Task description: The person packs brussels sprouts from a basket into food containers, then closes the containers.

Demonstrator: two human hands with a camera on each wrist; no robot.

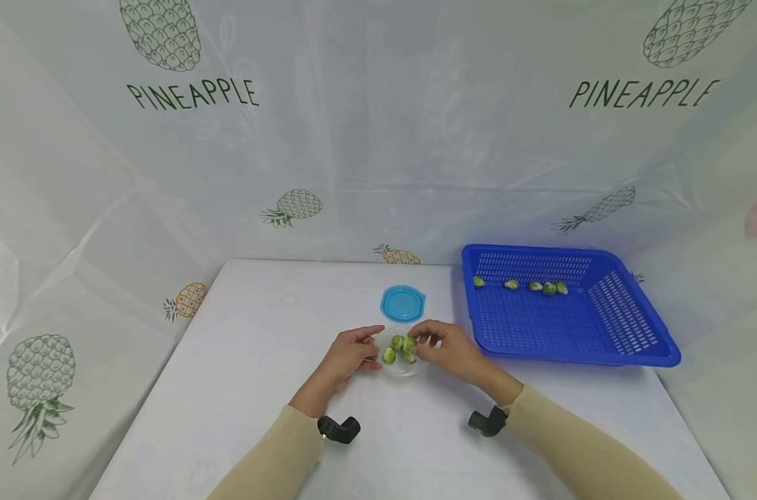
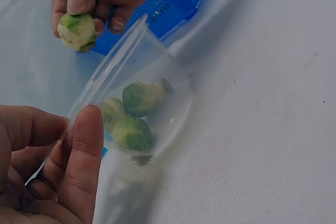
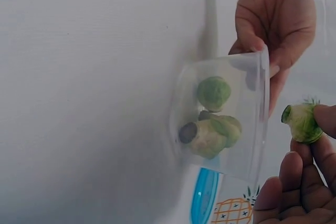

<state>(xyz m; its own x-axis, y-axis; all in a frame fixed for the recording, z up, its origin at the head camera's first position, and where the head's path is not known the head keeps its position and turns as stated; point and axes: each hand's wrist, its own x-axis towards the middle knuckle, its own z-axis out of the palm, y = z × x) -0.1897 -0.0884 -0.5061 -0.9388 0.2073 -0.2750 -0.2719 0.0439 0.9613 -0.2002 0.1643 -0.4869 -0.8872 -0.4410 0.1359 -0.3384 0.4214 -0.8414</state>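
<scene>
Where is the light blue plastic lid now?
In the head view, the light blue plastic lid lies on the white table, just beyond the clear round plastic container, left of the blue rectangular plastic basket.

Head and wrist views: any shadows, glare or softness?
Left wrist: blue basket looks soft in the background, pale highlights along the rim of the clear tub. Right wrist: broad, soft-edged shadow on the white tabletop. Head: brighter overall, pale glare streaks along creases in the pineapple-print sheet, tub's outline faint.

From far off I see long tan sleeves (image 1: 273, 455), bare hands (image 1: 348, 355) & bent blk wrist cams (image 1: 338, 431), 1 ea. side.
</scene>
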